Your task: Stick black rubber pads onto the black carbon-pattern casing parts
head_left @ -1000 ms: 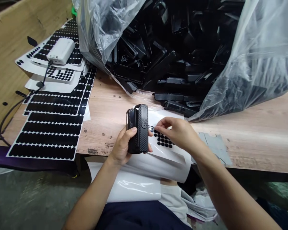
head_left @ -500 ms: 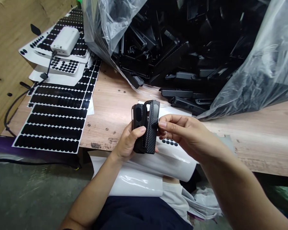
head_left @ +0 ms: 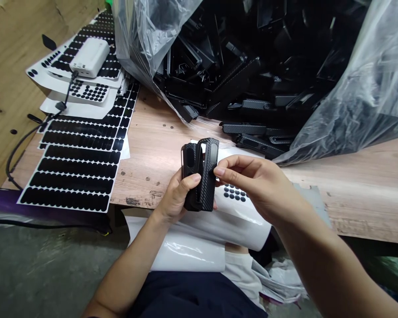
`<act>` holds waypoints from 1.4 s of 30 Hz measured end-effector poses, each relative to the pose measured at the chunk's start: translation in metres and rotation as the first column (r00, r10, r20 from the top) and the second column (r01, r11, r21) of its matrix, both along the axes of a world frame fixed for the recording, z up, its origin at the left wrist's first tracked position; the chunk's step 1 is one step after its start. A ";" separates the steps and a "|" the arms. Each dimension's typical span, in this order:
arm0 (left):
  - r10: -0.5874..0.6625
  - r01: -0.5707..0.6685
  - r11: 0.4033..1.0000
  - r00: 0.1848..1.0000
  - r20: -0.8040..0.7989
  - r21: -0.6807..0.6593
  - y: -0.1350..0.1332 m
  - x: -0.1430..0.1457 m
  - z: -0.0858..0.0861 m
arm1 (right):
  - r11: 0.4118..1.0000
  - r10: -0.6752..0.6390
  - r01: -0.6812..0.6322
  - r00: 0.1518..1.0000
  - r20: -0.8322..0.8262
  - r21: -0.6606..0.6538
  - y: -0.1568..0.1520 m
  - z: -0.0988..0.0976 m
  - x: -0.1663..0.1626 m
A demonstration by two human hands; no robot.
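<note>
Inside the large translucent plastic bag (head_left: pixel 381 88) at the table's far side lies a jumbled heap of black plastic parts (head_left: pixel 232 86), some with a carbon-weave texture, a few spilling at the bag's near lip. On the near side of the bag, the left hand (head_left: pixel 175 196) wraps around a black carbon-textured plastic case (head_left: pixel 208 185), two upright slabs with a narrow gap, thumb across its front. The right hand (head_left: pixel 268 185) brings thumb and forefinger to the case's right edge; whether they pinch something small, I cannot tell. Nearer the person than the bag, a white sheet of round black stickers (head_left: pixel 235 194) lies partly under that hand. Left of the bag, a white rounded power bank (head_left: pixel 91 57), its small markings unreadable, sits on white sheets of black die-cut stickers (head_left: pixel 69 181). Wood-grain tabletop (head_left: pixel 159 145) runs from the bag to the front edge, where a glossy white sheet (head_left: pixel 185 256) hangs over.
</note>
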State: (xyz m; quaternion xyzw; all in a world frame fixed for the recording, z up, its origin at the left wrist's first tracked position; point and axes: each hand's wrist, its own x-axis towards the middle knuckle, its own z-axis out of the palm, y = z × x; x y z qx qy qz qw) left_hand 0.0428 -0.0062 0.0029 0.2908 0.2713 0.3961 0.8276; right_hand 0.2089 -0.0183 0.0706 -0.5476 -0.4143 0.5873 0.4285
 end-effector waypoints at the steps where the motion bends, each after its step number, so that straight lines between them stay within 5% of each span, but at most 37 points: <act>1: 0.000 0.000 1.000 1.000 0.001 0.001 0.000 0.000 0.000 | 1.000 0.002 -0.002 1.000 0.013 0.015 0.000 0.000 0.000; 20: -0.003 0.003 1.000 1.000 0.003 0.001 0.000 -0.001 -0.002 | 0.976 -0.085 0.009 0.936 0.343 0.215 -0.001 0.009 -0.005; 23: 0.000 0.001 1.000 0.999 0.040 -0.022 0.003 -0.002 -0.001 | 0.963 -0.158 0.013 0.836 0.526 0.269 -0.002 -0.001 -0.001; 28: 0.076 -0.062 0.992 0.989 0.129 -0.111 0.008 -0.004 0.005 | 0.954 0.134 -0.293 0.597 0.791 0.059 -0.014 -0.025 -0.002; 32: 0.085 -0.065 0.987 0.987 0.140 -0.145 0.008 -0.004 0.006 | 0.936 0.122 -0.310 0.733 0.670 0.168 -0.018 -0.025 0.002; 36: -0.032 0.045 0.996 0.985 0.171 -0.074 0.005 -0.006 -0.002 | 0.990 -0.102 0.073 0.964 0.246 0.123 -0.006 -0.002 0.020; 39: -0.127 0.131 0.991 0.977 0.174 -0.008 0.003 -0.007 -0.005 | 0.984 -0.178 0.178 0.984 0.020 0.003 0.005 0.015 0.028; 42: -0.157 0.156 0.988 0.973 0.166 0.019 0.002 -0.008 -0.004 | 0.995 -0.099 0.099 0.994 0.045 0.003 0.010 0.023 0.026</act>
